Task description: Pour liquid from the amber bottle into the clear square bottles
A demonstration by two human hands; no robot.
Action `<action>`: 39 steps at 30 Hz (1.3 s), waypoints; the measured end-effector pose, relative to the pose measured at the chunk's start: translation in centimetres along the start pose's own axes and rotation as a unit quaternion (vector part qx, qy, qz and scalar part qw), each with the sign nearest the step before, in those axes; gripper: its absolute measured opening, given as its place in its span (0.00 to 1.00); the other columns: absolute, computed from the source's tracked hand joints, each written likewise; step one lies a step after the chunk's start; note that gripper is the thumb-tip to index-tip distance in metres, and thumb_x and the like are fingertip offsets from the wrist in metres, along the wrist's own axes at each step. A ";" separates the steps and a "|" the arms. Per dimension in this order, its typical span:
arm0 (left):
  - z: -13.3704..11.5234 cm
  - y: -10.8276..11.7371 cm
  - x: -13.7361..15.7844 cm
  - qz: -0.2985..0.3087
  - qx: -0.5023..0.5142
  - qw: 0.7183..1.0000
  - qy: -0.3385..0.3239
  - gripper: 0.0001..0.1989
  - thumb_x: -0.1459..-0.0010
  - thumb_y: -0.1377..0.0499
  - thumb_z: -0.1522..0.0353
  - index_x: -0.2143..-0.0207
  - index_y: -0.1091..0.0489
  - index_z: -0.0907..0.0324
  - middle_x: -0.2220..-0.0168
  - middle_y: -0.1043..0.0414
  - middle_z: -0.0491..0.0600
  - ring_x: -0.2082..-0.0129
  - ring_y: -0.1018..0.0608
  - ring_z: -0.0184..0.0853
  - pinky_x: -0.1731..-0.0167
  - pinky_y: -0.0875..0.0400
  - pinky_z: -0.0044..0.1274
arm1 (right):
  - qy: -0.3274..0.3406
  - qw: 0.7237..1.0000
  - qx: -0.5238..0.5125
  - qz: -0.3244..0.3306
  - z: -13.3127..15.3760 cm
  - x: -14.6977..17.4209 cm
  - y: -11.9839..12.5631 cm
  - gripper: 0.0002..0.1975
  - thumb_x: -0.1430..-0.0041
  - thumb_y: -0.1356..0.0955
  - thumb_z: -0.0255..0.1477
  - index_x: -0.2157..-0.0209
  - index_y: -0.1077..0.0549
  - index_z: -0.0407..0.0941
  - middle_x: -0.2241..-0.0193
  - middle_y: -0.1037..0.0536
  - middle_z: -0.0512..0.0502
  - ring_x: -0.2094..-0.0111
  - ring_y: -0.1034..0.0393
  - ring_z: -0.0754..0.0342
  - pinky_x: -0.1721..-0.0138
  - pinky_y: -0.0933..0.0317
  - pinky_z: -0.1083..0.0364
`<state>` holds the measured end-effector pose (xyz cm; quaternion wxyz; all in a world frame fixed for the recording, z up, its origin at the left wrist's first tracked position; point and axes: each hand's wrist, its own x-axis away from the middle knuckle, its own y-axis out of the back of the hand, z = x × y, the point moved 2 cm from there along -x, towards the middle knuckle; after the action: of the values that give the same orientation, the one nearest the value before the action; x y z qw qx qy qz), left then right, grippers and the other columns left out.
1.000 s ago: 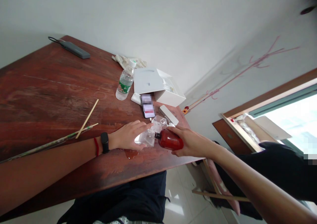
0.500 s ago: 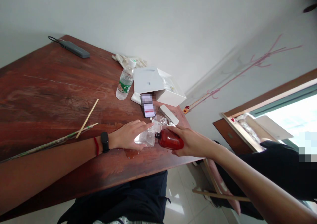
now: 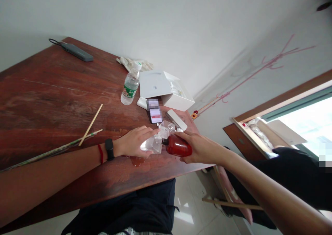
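Observation:
My left hand [image 3: 135,141], with a black band on its wrist, is closed around a clear plastic container [image 3: 156,146] near the table's front edge. In my right hand [image 3: 201,147] lies a dark red bottle [image 3: 178,146], tipped on its side. Its black neck points left and meets the container's right side; whether liquid flows out cannot be made out. Just behind, a second clear plastic piece [image 3: 166,128] sits against the container. A puddle [image 3: 138,161] wets the wood in front of my left hand.
Behind my hands are a phone [image 3: 155,112], a white oblong case [image 3: 176,120], an opened white box [image 3: 178,101] and a water bottle [image 3: 129,86]. Thin sticks [image 3: 91,124] lie left on the table [image 3: 52,100]. A person in dark clothes [image 3: 293,179] is at the right.
The view has shifted very slightly. Both hands, the red bottle and the clear container keep the same positions.

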<state>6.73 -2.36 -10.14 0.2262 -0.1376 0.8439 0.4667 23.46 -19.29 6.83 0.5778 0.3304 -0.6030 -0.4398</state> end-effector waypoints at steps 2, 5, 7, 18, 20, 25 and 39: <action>0.0 0.0 0.0 -0.001 0.000 1.000 0.001 0.47 0.41 0.28 0.62 0.27 0.46 0.59 0.43 0.26 0.57 0.46 0.25 0.50 0.44 0.27 0.38 | -0.001 1.000 0.002 0.002 0.0 0.0 0.0 0.39 0.48 0.23 0.32 0.33 0.30 0.47 0.43 0.19 0.34 0.45 0.22 0.33 0.42 0.31 0.41; 0.1 -0.1 0.0 -0.006 0.000 1.000 0.000 0.46 0.40 0.28 0.62 0.27 0.46 0.59 0.43 0.26 0.57 0.46 0.25 0.50 0.43 0.28 0.39 | -0.002 1.000 0.004 0.002 0.1 0.0 0.2 0.40 0.48 0.23 0.32 0.33 0.30 0.48 0.43 0.19 0.34 0.44 0.22 0.32 0.42 0.31 0.41; 0.1 -0.1 0.0 -0.007 0.003 1.000 0.000 0.46 0.40 0.29 0.61 0.26 0.47 0.59 0.43 0.26 0.57 0.46 0.25 0.50 0.43 0.28 0.39 | -0.007 1.000 0.004 0.004 0.2 0.0 0.3 0.39 0.48 0.23 0.31 0.33 0.30 0.47 0.43 0.19 0.34 0.45 0.22 0.33 0.42 0.31 0.41; 0.1 -0.1 0.1 -0.007 0.000 1.000 0.000 0.46 0.39 0.30 0.60 0.26 0.47 0.60 0.43 0.26 0.58 0.46 0.25 0.51 0.43 0.28 0.40 | -0.020 1.000 0.016 0.016 0.1 -0.1 0.2 0.45 0.49 0.21 0.34 0.31 0.33 0.45 0.43 0.19 0.31 0.46 0.21 0.32 0.44 0.30 0.41; 0.1 -0.1 0.1 -0.007 0.001 1.000 0.000 0.45 0.38 0.31 0.61 0.26 0.47 0.60 0.43 0.26 0.58 0.46 0.25 0.51 0.43 0.28 0.40 | -0.022 0.999 0.015 0.018 0.2 -0.1 0.3 0.44 0.49 0.21 0.34 0.31 0.32 0.45 0.44 0.19 0.32 0.47 0.21 0.32 0.45 0.30 0.41; 0.1 -0.2 0.1 -0.003 0.001 1.000 0.003 0.45 0.38 0.31 0.61 0.25 0.48 0.58 0.43 0.26 0.57 0.46 0.25 0.51 0.43 0.28 0.40 | -0.015 1.000 0.016 0.010 0.1 -0.1 0.3 0.42 0.49 0.22 0.34 0.32 0.31 0.46 0.43 0.19 0.33 0.46 0.22 0.32 0.44 0.30 0.42; 0.1 -0.2 0.2 -0.011 -0.005 1.000 -0.002 0.45 0.39 0.31 0.60 0.26 0.47 0.58 0.43 0.26 0.57 0.46 0.25 0.51 0.43 0.28 0.40 | -0.026 0.999 0.016 0.019 0.2 -0.1 0.3 0.46 0.49 0.21 0.34 0.30 0.33 0.43 0.43 0.21 0.31 0.45 0.22 0.31 0.43 0.30 0.40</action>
<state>6.73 -2.42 -10.42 0.2321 -0.1472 0.8397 0.4684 23.33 -19.05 7.12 0.5649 0.3165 -0.6309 -0.4275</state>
